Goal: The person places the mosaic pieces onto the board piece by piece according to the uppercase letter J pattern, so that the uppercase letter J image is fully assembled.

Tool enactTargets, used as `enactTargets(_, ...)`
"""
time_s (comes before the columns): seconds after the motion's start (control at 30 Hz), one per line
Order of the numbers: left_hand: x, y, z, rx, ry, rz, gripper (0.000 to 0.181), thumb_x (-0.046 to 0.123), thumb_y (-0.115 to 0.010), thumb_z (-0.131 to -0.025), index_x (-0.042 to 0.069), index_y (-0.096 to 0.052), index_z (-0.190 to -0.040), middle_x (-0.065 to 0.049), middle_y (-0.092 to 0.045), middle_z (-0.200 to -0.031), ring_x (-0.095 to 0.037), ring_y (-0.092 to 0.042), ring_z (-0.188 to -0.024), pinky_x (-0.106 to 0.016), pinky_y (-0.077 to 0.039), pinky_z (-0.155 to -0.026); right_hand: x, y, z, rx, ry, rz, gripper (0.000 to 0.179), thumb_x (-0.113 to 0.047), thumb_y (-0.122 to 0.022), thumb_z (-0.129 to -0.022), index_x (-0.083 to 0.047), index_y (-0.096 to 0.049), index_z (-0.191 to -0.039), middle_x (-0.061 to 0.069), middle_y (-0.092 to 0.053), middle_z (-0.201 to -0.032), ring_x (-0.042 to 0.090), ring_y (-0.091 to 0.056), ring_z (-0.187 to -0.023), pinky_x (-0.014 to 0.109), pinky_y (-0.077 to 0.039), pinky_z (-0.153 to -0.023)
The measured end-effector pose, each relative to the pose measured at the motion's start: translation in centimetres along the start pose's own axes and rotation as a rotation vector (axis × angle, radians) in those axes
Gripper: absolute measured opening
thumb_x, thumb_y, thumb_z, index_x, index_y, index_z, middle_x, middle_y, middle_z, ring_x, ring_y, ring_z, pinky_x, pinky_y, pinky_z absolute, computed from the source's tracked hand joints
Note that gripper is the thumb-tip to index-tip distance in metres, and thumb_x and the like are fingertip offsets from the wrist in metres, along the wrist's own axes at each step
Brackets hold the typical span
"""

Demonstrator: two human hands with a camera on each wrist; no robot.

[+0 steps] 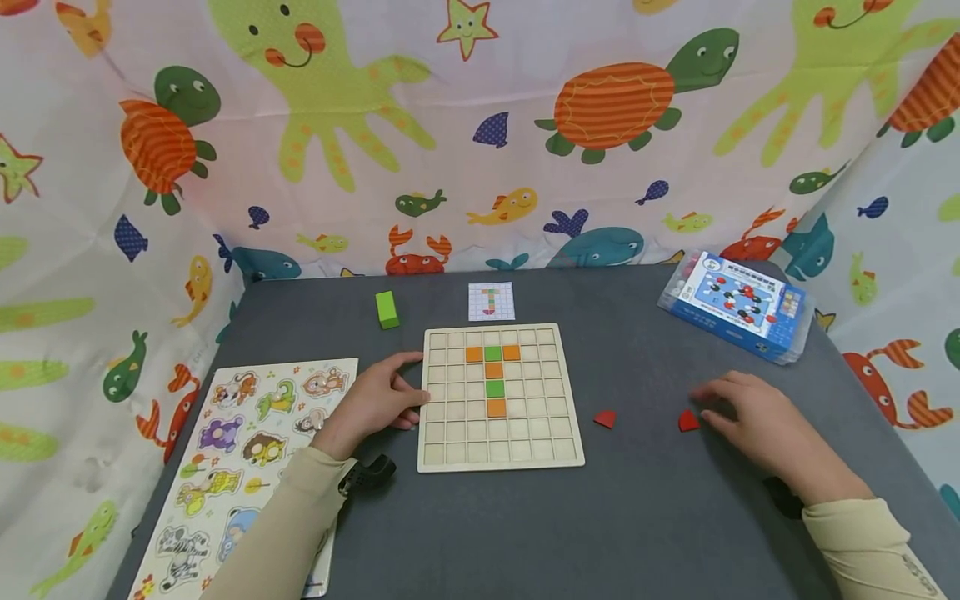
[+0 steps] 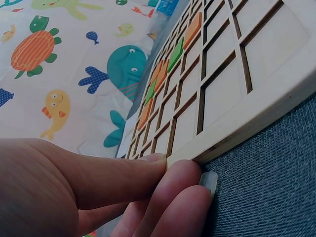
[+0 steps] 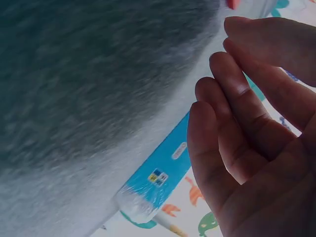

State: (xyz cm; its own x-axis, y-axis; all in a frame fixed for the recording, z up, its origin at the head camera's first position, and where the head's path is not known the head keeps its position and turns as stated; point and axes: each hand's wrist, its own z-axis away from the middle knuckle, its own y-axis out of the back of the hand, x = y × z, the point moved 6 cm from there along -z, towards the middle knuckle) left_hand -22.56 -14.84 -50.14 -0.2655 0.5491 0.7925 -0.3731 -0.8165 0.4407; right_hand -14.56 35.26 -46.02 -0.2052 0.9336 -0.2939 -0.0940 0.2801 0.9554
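Observation:
A wooden grid board (image 1: 457, 433) lies on the dark table with orange and green square tiles (image 1: 495, 389) set in a T-like shape. At its left edge my left hand (image 1: 382, 393) grips the rim, thumb and fingers against the wood in the left wrist view. One red piece (image 1: 688, 421) lies by the thumb of my right hand (image 1: 757, 421). That hand's fingers are loosely bent, and in the right wrist view a sliver of red (image 3: 232, 4) shows apart from the fingertips. Another red piece (image 1: 605, 419) lies between the board and this hand.
Behind the board lies a small card (image 1: 491, 302) with a coloured pattern, and a green block (image 1: 387, 309) stands to its left. An animal puzzle board (image 1: 292, 400) lies under the left forearm. A clear case with a blue label (image 1: 738, 304) sits at the back right.

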Motion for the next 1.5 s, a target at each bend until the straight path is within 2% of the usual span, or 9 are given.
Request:
enactTargets(0.17, 0.2, 0.1, 0.0, 0.006, -0.008, 0.004, 0.075, 0.019, -0.083, -0.097, 0.024, -0.047, -0.163, -0.013, -0.072, -0.101, -0.018, -0.076, -0.070, -0.033, -0.067, -0.065, 0.2, -0.1, 0.2, -0.033, -0.014, -0.002, 0.027, -0.011, -0.085, -0.091, -0.004, -0.080, -0.117, 0.014, -0.075, -0.113, 0.037, -0.068, -0.107, 0.065, -0.058, -0.092)
enactTargets(0.33, 0.2, 0.3, 0.0, 0.008, -0.007, 0.007, 0.075, 0.018, -0.083, -0.097, 0.023, -0.047, -0.163, -0.013, -0.073, -0.100, -0.018, -0.076, -0.070, -0.033, -0.067, -0.065, -0.9, -0.4, -0.3, -0.053, -0.016, -0.011, 0.029, -0.018, -0.086, -0.091, -0.007, -0.080, -0.118, 0.011, -0.074, -0.112, 0.033, -0.068, -0.105, 0.062, -0.059, -0.091)
enactTargets(0.63, 0.1, 0.0, -0.2, 0.001, -0.004, 0.017, 0.076, 0.017, -0.083, -0.097, 0.023, -0.047, -0.163, -0.014, -0.073, -0.101, -0.019, -0.076, -0.070, -0.034, -0.068, -0.065, -2.9, -1.1, -1.8, -0.039, 0.063, -0.028, 0.025, -0.021, -0.084, -0.095, -0.013, -0.081, -0.118, 0.004, -0.073, -0.110, 0.025, -0.067, -0.105, 0.057, -0.061, -0.092)
enactTargets(0.73, 0.2, -0.1, -0.2, -0.002, -0.014, 0.017, 0.076, 0.018, -0.083, -0.097, 0.023, -0.047, -0.163, -0.014, -0.073, -0.101, -0.019, -0.077, -0.069, -0.034, -0.068, -0.065, -2.9, -1.0, -1.8, -0.038, 0.070, -0.030, 0.024, -0.022, -0.084, -0.095, -0.015, -0.081, -0.118, 0.002, -0.073, -0.110, 0.024, -0.067, -0.104, 0.056, -0.061, -0.092)
enactTargets(0.9, 0.3, -0.1, -0.1, 0.004, -0.014, 0.010, 0.076, 0.018, -0.083, -0.096, 0.024, -0.047, -0.163, -0.014, -0.073, -0.100, -0.019, -0.077, -0.070, -0.034, -0.068, -0.065, -1.9, -0.9, -1.0, -0.047, 0.036, -0.020, 0.024, -0.029, -0.086, -0.095, -0.018, -0.082, -0.116, 0.000, -0.074, -0.109, 0.023, -0.067, -0.103, 0.056, -0.061, -0.091)
enactTargets(1.13, 0.0, 0.2, 0.1, 0.014, 0.001, 0.002, 0.076, 0.020, -0.084, -0.097, 0.025, -0.047, -0.163, -0.013, -0.072, -0.101, -0.019, -0.077, -0.070, -0.033, -0.067, -0.066, -1.2, -0.8, -0.1, -0.045, 0.029, -0.002, 0.029, -0.033, -0.088, -0.092, -0.015, -0.081, -0.114, 0.000, -0.073, -0.108, 0.024, -0.067, -0.102, 0.056, -0.060, -0.090)
enactTargets(1.37, -0.1, 0.3, -0.1, 0.010, 0.001, 0.004, 0.075, 0.020, -0.083, -0.097, 0.025, -0.047, -0.163, -0.013, -0.072, -0.102, -0.019, -0.076, -0.071, -0.033, -0.067, -0.066, -1.9, -1.0, -0.9, -0.038, 0.057, -0.022, 0.019, -0.026, -0.086, -0.094, -0.019, -0.082, -0.111, -0.002, -0.072, -0.106, 0.020, -0.066, -0.099, 0.052, -0.061, -0.087)
enactTargets(1.5, -0.1, 0.0, -0.1, 0.006, 0.002, 0.009, 0.075, 0.019, -0.083, -0.097, 0.025, -0.048, -0.162, -0.013, -0.071, -0.102, -0.019, -0.076, -0.070, -0.033, -0.067, -0.066, -2.2, -1.1, -1.3, -0.039, 0.061, -0.041, 0.024, -0.025, -0.086, -0.094, -0.016, -0.081, -0.115, 0.003, -0.073, -0.111, 0.024, -0.068, -0.104, 0.056, -0.061, -0.091)
